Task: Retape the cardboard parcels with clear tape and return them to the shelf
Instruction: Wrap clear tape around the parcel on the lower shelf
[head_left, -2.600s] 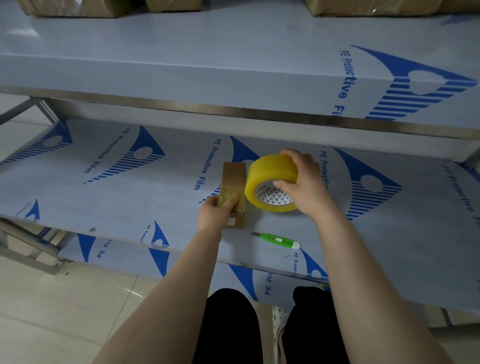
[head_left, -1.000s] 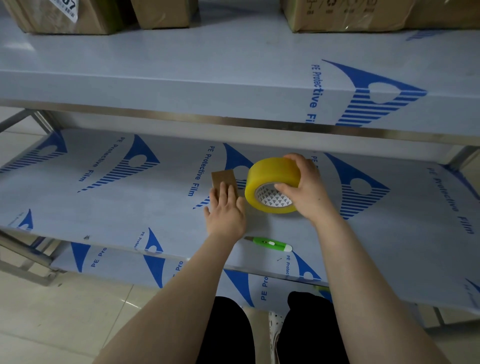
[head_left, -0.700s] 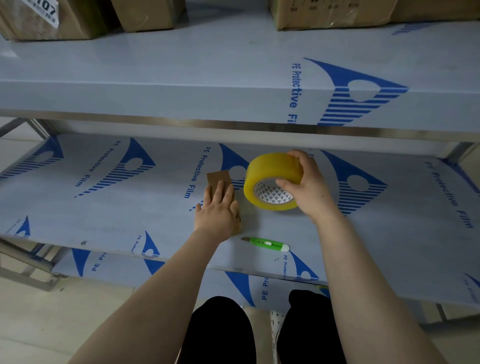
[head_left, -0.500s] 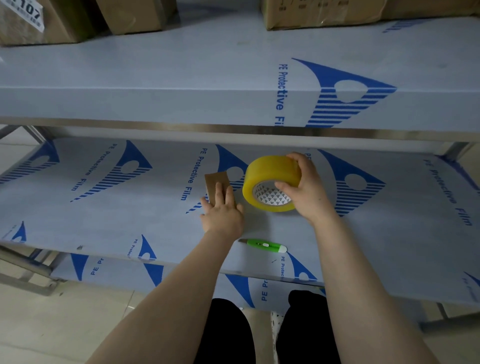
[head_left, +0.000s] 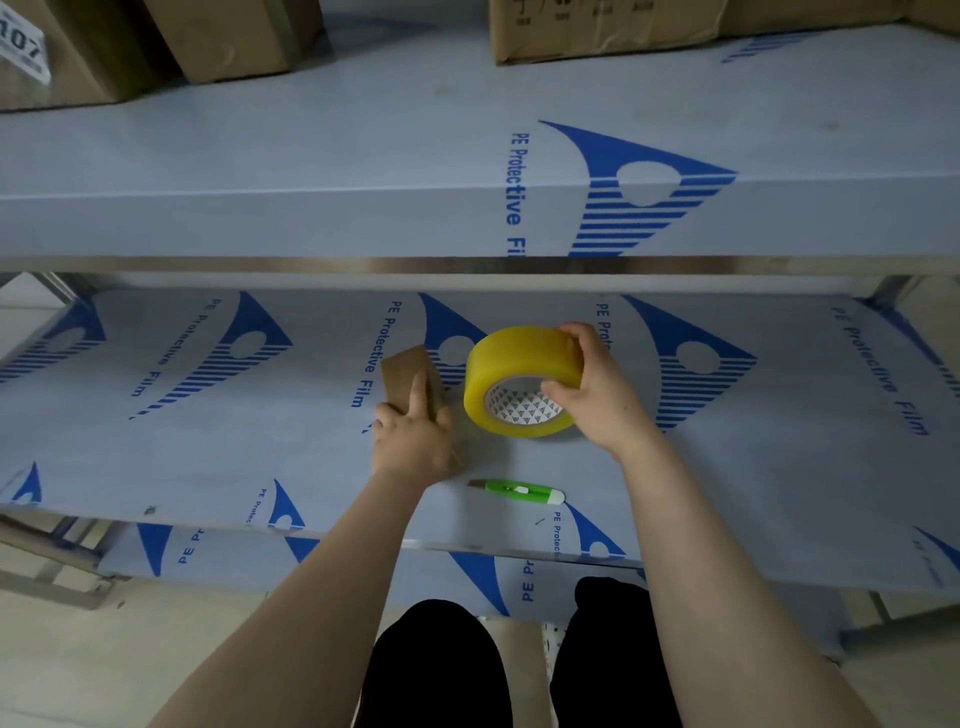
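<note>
The cardboard parcel (head_left: 404, 371) lies on the middle shelf (head_left: 208, 457) at the centre of the frame, under the left hand (head_left: 413, 439). Half a second ago that hand lay flat on it. Now only the index finger stretches along its top, while thumb and curled fingers clasp its sides. The right hand (head_left: 605, 397) still grips the yellow tape roll (head_left: 519, 364) just right of it. A green knife (head_left: 519, 491) lies below.

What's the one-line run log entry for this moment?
phase: retaping | left grip: holds small parcel down on shelf | right grip: holds tape roll, thumb in core | green cutter: on shelf, untouched
</note>
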